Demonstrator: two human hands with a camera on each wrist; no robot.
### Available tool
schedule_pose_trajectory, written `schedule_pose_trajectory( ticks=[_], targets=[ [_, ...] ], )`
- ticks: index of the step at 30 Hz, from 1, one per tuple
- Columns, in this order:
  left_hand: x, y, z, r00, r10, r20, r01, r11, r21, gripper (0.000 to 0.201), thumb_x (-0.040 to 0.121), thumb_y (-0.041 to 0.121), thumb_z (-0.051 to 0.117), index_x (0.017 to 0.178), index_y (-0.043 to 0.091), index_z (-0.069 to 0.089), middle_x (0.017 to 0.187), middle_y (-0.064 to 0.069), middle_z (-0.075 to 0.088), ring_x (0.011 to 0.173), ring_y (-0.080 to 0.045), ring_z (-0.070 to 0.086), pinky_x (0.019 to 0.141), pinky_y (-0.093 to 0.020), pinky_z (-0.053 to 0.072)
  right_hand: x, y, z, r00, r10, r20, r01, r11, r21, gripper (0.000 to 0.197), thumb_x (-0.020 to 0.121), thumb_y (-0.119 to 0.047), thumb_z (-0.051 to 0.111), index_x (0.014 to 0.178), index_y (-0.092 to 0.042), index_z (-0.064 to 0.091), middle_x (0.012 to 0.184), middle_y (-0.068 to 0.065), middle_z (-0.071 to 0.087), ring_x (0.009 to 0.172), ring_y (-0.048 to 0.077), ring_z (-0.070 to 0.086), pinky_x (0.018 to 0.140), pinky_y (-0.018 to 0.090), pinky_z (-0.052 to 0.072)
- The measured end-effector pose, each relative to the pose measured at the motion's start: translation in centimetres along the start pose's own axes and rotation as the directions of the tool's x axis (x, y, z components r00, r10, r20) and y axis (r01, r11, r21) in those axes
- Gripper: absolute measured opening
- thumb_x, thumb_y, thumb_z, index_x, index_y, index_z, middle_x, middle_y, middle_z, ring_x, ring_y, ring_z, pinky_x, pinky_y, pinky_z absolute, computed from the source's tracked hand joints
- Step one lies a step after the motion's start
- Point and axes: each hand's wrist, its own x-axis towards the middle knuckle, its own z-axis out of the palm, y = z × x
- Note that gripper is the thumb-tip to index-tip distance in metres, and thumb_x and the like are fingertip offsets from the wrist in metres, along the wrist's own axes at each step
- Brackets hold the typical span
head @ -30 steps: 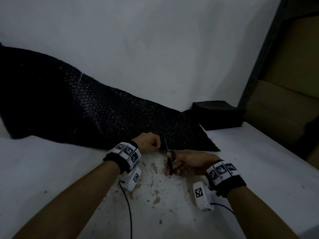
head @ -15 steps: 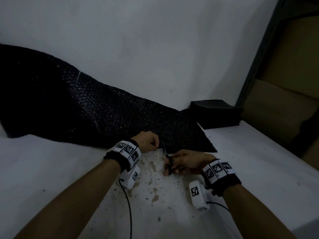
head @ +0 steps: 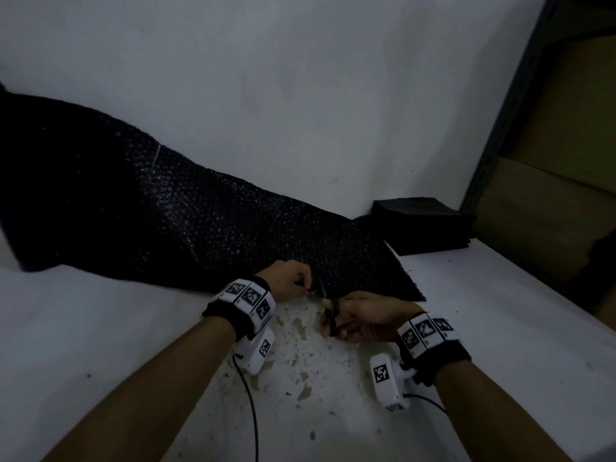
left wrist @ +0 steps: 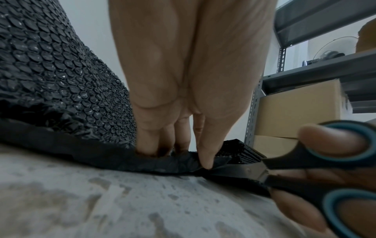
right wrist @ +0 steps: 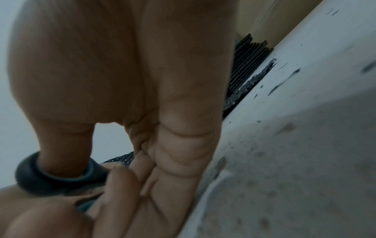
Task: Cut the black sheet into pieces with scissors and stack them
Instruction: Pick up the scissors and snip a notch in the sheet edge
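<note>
Lowest in the head view, 2 forearms reached up from the bottom corners over the table, whose paint was chipped and speckled between the wrists. That bare patch probably served as the working spot, since both hands met just above it, at the frame's centre.

The right hand held the scissors, thumb through 1 teal-lined loop and fingers curled around the other, as the left wrist view showed at its right edge. The blades pointed up-frame into the near edge of the sheet, apparently set to begin or extend a cut; how wide the blades stood could not be told.

Just left of the blades, the left hand pinched that same edge, fingertips pressing a small fold of the bubbled material. Judged from this, the grip kept the limp sheet taut and lifted off the table so the blades could bite rather than push it away.

Beyond the hands, the sheet spread from the centre to the upper left, rising against the wall, seemingly too long to lie flat.

Farther off, right of centre, a stack of black pieces sat touching the sheet's far corner, near enough to receive each new piece. Shelving with cartons filled the right edge.
</note>
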Motion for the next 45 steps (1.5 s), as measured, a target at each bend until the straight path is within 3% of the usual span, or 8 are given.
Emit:
schedule_pose_trajectory(
  ticks=[9, 17, 22, 26, 32, 37, 41, 45],
  targets=[
    [0.3, -0.6, 0.1, 1.000, 0.014, 0.003, -0.014, 1.000, -0.003, 0.012, 0.097, 0.021, 0.057, 0.088, 0.028, 0.056, 0.078, 0.010, 0.054, 0.077, -0.017, 0.055, 0.073, -0.028, 0.048, 1.1, -0.4, -0.1, 0.998, -0.040, -0.051, 0.039, 0.999, -0.019, 0.036, 0.099, -0.034, 0.058, 0.091, -0.002, 0.071, 0.087, 0.011, 0.073, 0.057, 0.010, 0.054, 0.057, 0.021, 0.049],
    [0.3, -0.7, 0.1, 1.000, 0.007, 0.003, -0.007, 1.000, -0.001, 0.010, 0.097, 0.021, 0.057, 0.089, 0.027, 0.055, 0.078, 0.010, 0.054, 0.072, -0.011, 0.052, 0.063, -0.020, 0.040, 1.3, -0.5, 0.0, 0.998, -0.015, -0.054, 0.014, 1.000, -0.024, 0.044, 0.095, -0.043, 0.062, 0.099, 0.000, 0.070, 0.088, 0.011, 0.073, 0.061, 0.012, 0.053, 0.060, 0.021, 0.050],
    [0.2, -0.9, 0.0, 1.000, -0.003, 0.002, 0.003, 0.999, -0.041, 0.012, 0.097, 0.019, 0.056, 0.089, 0.027, 0.055, 0.089, -0.001, 0.061, 0.077, -0.013, 0.054, 0.065, -0.017, 0.043, 1.8, -0.8, -0.4, 0.999, 0.005, -0.033, -0.005, 1.000, -0.006, 0.059, 0.086, -0.052, 0.066, 0.109, 0.002, 0.069, 0.094, 0.014, 0.074, 0.068, 0.014, 0.055, 0.065, 0.023, 0.049],
    [0.1, -0.9, 0.0, 1.000, -0.007, -0.003, 0.007, 1.000, -0.027, 0.009, 0.097, 0.019, 0.054, 0.093, 0.026, 0.054, 0.080, 0.007, 0.054, 0.070, -0.009, 0.049, 0.059, -0.015, 0.037, 2.7, -0.8, -0.8, 1.000, -0.010, -0.025, 0.010, 1.000, -0.003, 0.066, 0.079, -0.056, 0.070, 0.110, 0.003, 0.069, 0.093, 0.015, 0.073, 0.066, 0.014, 0.052, 0.066, 0.026, 0.045],
    [0.0, -0.9, -0.2, 1.000, -0.011, 0.001, 0.011, 1.000, -0.027, 0.008, 0.098, 0.017, 0.052, 0.094, 0.024, 0.053, 0.074, 0.011, 0.049, 0.066, -0.005, 0.045, 0.062, -0.019, 0.037, 3.7, -0.9, -1.0, 0.997, -0.053, -0.058, 0.052, 0.998, -0.024, 0.043, 0.095, -0.043, 0.062, 0.088, -0.003, 0.074, 0.085, 0.012, 0.071, 0.059, 0.012, 0.049, 0.058, 0.023, 0.044],
    [-0.1, -0.8, -0.2, 0.999, -0.051, 0.009, 0.052, 0.994, -0.097, 0.005, 0.100, 0.019, 0.051, 0.096, 0.021, 0.054, 0.075, 0.010, 0.050, 0.065, -0.005, 0.045, 0.056, -0.014, 0.036, 4.0, -0.2, -1.8, 0.996, -0.057, -0.063, 0.055, 0.998, -0.034, 0.039, 0.098, -0.037, 0.061, 0.092, 0.000, 0.074, 0.087, 0.012, 0.070, 0.059, 0.012, 0.050, 0.058, 0.024, 0.045],
    [0.2, -0.5, -1.1, 0.991, -0.131, -0.013, 0.127, 0.977, -0.171, 0.022, 0.100, 0.036, 0.053, 0.104, 0.018, 0.064, 0.101, 0.001, 0.065, 0.092, -0.016, 0.060, 0.081, -0.030, 0.051, 4.0, -0.3, -1.7, 0.998, -0.055, -0.038, 0.054, 0.998, -0.030, 0.041, 0.095, -0.040, 0.063, 0.094, 0.000, 0.074, 0.086, 0.011, 0.070, 0.059, 0.012, 0.049, 0.057, 0.023, 0.046],
    [1.8, -1.1, -2.1, 0.971, -0.152, -0.184, 0.141, 0.988, -0.070, 0.018, 0.099, 0.034, 0.055, 0.108, 0.021, 0.063, 0.109, -0.004, 0.067, 0.098, -0.022, 0.064, 0.086, -0.036, 0.054, 4.1, -0.2, -1.7, 0.997, -0.062, -0.039, 0.061, 0.998, -0.036, 0.042, 0.095, -0.043, 0.063, 0.091, -0.002, 0.074, 0.085, 0.010, 0.070, 0.059, 0.012, 0.048, 0.057, 0.024, 0.044]
  ],
)
